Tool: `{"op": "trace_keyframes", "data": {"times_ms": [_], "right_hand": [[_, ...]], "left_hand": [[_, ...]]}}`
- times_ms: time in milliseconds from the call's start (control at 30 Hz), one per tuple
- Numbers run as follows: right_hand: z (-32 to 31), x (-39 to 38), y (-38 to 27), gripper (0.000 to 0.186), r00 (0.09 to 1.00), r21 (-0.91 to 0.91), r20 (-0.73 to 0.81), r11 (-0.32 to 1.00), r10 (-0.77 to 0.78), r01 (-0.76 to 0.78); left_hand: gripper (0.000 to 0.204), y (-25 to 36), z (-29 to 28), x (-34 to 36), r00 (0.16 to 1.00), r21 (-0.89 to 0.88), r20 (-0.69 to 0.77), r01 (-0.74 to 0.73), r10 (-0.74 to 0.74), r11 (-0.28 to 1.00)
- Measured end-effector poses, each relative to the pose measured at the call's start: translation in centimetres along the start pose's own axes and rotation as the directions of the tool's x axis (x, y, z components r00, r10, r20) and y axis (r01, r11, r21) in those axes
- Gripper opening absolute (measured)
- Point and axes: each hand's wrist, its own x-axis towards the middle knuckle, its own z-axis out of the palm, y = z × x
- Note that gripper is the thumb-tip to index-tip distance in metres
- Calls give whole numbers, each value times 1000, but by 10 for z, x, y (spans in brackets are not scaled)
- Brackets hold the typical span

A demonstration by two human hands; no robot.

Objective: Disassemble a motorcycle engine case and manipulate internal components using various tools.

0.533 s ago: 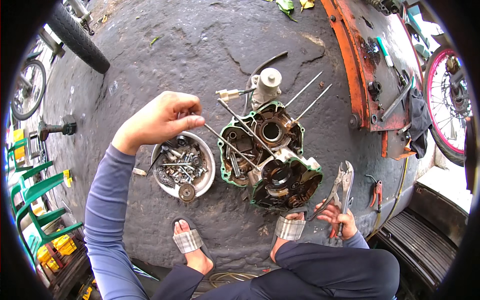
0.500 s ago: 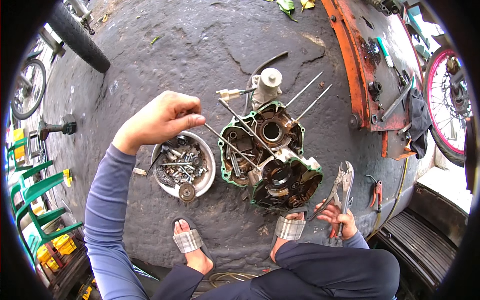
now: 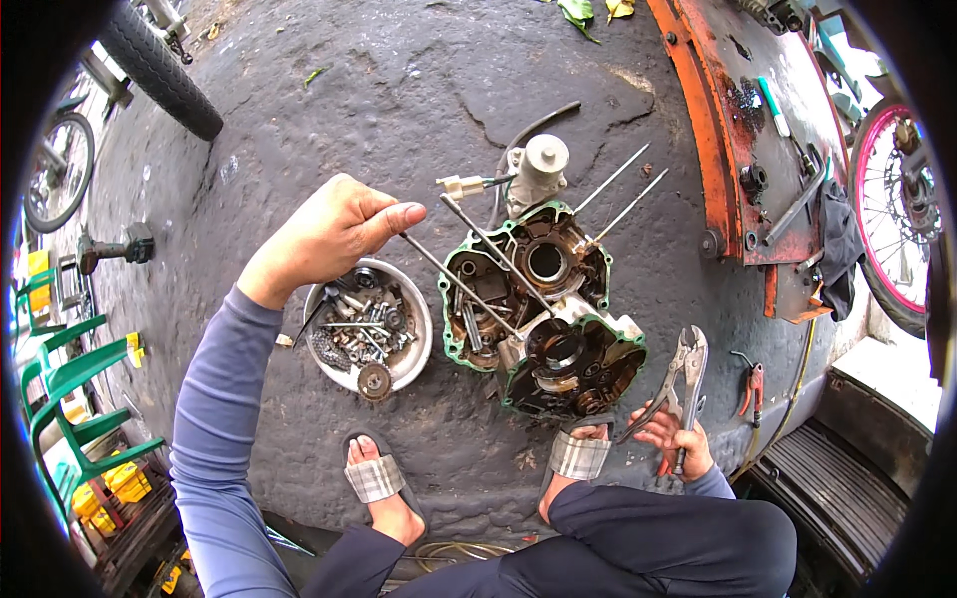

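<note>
My left hand [image 3: 347,231] is closed around the upper end of a long thin metal stud [image 3: 457,279], which rises from the opened engine case. The case has two dark, oily halves, an upper [image 3: 523,271] and a lower [image 3: 573,369], with green gasket edges and other studs sticking out. A silver cylindrical motor [image 3: 545,159] with a white connector sits at its top. My right hand [image 3: 678,439] holds large steel locking pliers [image 3: 690,374], jaws pointing up, beside the case. A silver bowl [image 3: 414,349] of bolts, chain and a sprocket lies below my left hand.
An orange metal stand [image 3: 698,100] with tools and a dark cloth [image 3: 839,239] is at right, near a pink-rimmed wheel [image 3: 877,219]. Red-handled pliers [image 3: 753,389] lie right of me. Tyres [image 3: 159,75], a black tool [image 3: 120,249] and green chairs [image 3: 80,369] are at left. My sandalled feet flank the work.
My left hand has shifted slightly right, with its fingers curled further over the stud's end. The view has shifted a little. My right hand still holds the locking pliers.
</note>
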Motion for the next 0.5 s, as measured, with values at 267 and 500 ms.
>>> {"op": "trace_keyframes", "data": {"times_ms": [267,500], "right_hand": [[2,2,-2,76,1000,1,-4,1000,-2,2],[-1,3,-1,76,1000,-2,-6,1000,-4,4]], "left_hand": [[43,-9,5,1,916,161,-144,-351,374,923],[36,-5,-2,-6,988,28,-101,-111,113,993]]}}
